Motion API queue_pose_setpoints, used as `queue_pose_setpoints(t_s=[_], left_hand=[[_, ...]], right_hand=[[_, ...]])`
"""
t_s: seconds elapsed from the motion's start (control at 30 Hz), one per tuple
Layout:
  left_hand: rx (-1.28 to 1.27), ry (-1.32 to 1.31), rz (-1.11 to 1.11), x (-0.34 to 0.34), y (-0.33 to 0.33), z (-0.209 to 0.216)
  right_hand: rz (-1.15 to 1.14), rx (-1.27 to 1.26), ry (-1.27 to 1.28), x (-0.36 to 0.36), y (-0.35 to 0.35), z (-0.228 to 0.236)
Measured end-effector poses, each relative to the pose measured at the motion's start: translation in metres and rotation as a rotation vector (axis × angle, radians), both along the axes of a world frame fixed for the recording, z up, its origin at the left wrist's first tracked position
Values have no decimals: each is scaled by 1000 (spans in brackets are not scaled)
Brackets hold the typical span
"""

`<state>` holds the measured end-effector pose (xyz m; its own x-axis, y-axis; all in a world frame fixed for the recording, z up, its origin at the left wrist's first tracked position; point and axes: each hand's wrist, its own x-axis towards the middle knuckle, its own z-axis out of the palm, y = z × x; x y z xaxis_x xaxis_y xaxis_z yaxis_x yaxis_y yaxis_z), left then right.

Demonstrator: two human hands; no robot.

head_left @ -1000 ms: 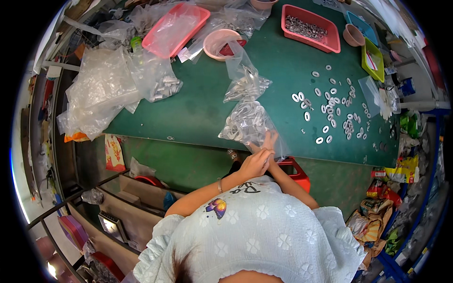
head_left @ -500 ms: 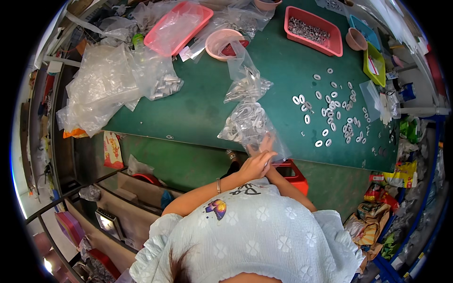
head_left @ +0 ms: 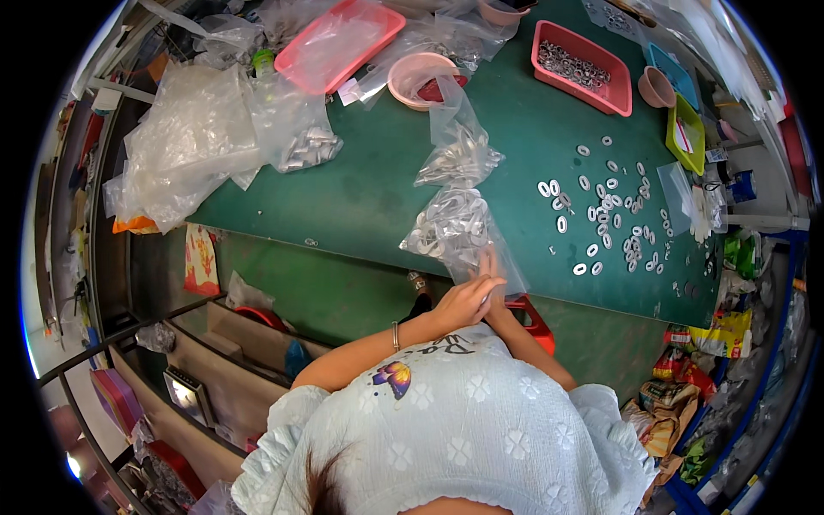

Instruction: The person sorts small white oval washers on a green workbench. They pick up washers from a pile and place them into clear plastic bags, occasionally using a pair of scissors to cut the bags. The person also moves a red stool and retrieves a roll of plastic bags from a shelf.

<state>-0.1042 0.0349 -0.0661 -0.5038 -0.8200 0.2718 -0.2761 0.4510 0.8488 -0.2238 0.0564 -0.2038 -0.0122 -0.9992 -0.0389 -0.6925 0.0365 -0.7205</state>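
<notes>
A clear plastic bag [head_left: 446, 225] of flat oval metal rings lies at the table's front edge. Close together at its near end are my two hands. My left hand [head_left: 468, 302] is closed, crossing over the other, its fingers pressed together at the bag's plastic. Partly hidden beneath it, my right hand [head_left: 493, 273] has its fingers against the film and also grips the bag's near end. A second clear bag [head_left: 459, 159], with metal parts inside, touches the far side of the first. Loose oval rings [head_left: 604, 215] are scattered on the table to the right.
The green table [head_left: 369, 189] holds a pink tray [head_left: 620, 103] of metal rings, a round pink basin [head_left: 402, 96] and a yellow-green tray [head_left: 697, 153]. Plastic bags [head_left: 184, 142] are heaped at left. Below the table edge stands a red stool [head_left: 536, 326].
The whole view has shifted slightly, moving the table's things a little to the right. My hands stay together at the near end of the bag, nearly unchanged.
</notes>
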Motion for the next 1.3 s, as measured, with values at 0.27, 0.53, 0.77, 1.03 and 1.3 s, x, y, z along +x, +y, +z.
queue_pose_setpoints(t_s=[0.27, 0.53, 0.77, 1.03, 1.3], left_hand=[[51, -5, -16, 1, 3, 3], [32, 4, -3, 1, 4, 3], [27, 11, 10, -1, 4, 3], [91, 26, 31, -1, 3, 7], [219, 103, 89, -11, -4, 19]], right_hand=[[72, -39, 597, -4, -4, 18], [125, -61, 564, -10, -9, 10], [304, -152, 478, -33, -5, 2], [-54, -93, -105, -40, -10, 55], [-524, 202, -946, -42, -22, 60]])
